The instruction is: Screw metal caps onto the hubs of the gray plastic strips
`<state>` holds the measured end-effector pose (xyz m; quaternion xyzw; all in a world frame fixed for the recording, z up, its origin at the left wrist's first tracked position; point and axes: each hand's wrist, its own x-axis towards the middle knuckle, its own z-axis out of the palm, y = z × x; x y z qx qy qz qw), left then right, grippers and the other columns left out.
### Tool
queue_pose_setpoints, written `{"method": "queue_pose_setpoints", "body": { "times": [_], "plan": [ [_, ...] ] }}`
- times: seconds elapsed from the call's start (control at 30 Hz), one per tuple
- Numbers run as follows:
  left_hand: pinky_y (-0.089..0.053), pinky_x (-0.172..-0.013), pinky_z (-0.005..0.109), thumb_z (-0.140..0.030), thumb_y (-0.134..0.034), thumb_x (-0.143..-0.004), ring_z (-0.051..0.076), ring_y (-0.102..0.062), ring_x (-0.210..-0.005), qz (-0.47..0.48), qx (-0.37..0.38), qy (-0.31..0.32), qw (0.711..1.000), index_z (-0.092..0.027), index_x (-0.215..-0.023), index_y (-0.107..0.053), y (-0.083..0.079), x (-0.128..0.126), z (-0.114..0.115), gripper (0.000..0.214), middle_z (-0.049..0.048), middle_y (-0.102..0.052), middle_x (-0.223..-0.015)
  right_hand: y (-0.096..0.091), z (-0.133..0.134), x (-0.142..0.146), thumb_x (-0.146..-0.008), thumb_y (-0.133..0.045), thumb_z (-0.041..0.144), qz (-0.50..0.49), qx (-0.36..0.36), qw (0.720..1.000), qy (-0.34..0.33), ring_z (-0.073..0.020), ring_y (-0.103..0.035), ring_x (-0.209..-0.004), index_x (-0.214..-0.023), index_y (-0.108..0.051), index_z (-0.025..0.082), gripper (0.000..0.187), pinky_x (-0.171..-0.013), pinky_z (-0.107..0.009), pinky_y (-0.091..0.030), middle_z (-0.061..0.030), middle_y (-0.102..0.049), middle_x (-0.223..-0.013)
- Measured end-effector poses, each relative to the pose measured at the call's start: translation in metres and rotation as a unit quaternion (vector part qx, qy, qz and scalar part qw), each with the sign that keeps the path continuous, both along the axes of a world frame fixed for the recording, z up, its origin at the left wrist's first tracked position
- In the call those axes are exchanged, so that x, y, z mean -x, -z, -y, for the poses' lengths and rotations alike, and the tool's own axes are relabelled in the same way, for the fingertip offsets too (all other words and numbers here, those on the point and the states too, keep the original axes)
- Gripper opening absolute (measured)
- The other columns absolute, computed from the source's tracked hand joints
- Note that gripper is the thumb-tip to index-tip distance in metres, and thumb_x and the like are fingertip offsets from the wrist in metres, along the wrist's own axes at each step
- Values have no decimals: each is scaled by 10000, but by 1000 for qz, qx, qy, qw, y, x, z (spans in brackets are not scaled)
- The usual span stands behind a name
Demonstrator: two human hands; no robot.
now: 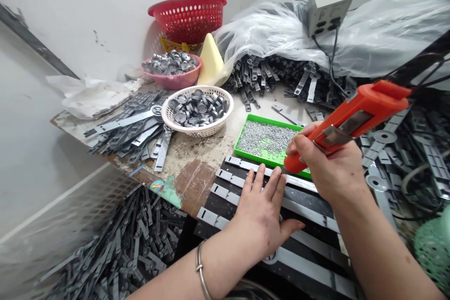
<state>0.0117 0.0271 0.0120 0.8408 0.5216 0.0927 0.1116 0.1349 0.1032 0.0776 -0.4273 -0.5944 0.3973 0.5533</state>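
My right hand [328, 161] is wrapped round an orange electric screwdriver [355, 115], tilted with its tip down at a long grey plastic strip [242, 164]. My left hand [262, 208] lies spread over several such strips, fingertips touching the one farthest from me. The strips lie side by side on a black board [211, 201]. Just behind them sits a green tray [242, 152] of small metal screws [267, 136], partly covered by my right hand. The exact spot where the screwdriver's tip meets the strip is hard to make out.
A white basket [200, 131] of round grey parts stands left of the tray, with a pink bowl [172, 80] and red basket [190, 9] behind. Loose strips [133, 126] pile up at left. A grey power box [330, 4] with cables stands at the back.
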Motion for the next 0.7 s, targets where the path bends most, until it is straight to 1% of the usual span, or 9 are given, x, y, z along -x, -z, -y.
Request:
{"method": "queue_pose_setpoints", "body": {
  "times": [0.23, 0.37, 0.5, 0.7],
  "plan": [
    [-103, -1136, 513, -765, -206, -835, 357, -47, -1412, 0, -2, -3, 1000, -148, -1465, -246, -2, 1, 0, 883, 43, -151, -1549, -6, 0, -6, -733, -699, 463, 9, -27, 999, 32, -120, -520, -511, -809, -553, 230, 286, -461, -274, -434, 12, -584, -661],
    [-102, -1135, 518, -766, -219, -833, 357, -55, -1411, 4, 3, -3, 1000, -148, -1461, -257, -3, 2, 0, 882, 50, -161, -1546, -8, 1, -6, -737, -698, 454, 3, -21, 1000, 19, -129, -539, -529, -814, -555, 232, 274, -464, -277, -438, 14, -580, -653],
    [-99, -1133, 523, -770, -236, -827, 361, -57, -1410, 1, 2, -1, 1000, -137, -1455, -271, -2, 2, -1, 892, 66, -182, -1541, -7, 3, -4, -741, -701, 427, -7, -11, 1000, -6, -120, -522, -485, -810, -561, 232, 250, -449, -283, -437, 18, -581, -647],
    [-98, -1134, 520, -761, -243, -833, 357, -54, -1411, 3, -2, -3, 1000, -140, -1453, -278, -1, 1, 0, 878, 68, -177, -1542, -6, 1, -3, -738, -700, 437, -6, -8, 1000, -2, -104, -493, -451, -792, -544, 226, 267, -430, -269, -428, 26, -573, -626]
  ]
}}
